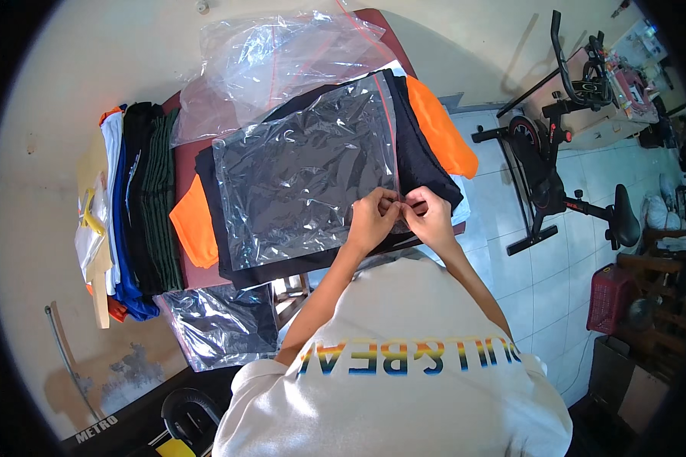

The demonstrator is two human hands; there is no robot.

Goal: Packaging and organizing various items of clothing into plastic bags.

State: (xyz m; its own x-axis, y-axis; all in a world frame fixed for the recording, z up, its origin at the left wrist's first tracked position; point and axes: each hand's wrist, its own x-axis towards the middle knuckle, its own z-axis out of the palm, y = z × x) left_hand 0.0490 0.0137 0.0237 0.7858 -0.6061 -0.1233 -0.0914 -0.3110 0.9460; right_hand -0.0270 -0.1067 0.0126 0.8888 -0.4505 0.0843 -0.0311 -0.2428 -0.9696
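A clear plastic zip bag (303,171) with a red seal strip lies flat over dark folded cloth (429,154), on top of orange fabric (440,128) that sticks out at both sides. My left hand (371,220) pinches the bag's red strip near its lower right corner. Close beside it, fingertips nearly touching, my right hand (429,217) grips the same strip. Whether the bag holds anything cannot be told. More clear bags with red strips (246,63) lie loosely at the far side of the dark red tabletop (197,157).
Folded garments (160,200) stand stacked at the left, beside a yellow-handled tool (91,214). A bagged dark item (223,325) lies below the table's left edge. An exercise bike (549,154) stands on the tiled floor at right, near a red plastic basket (609,297).
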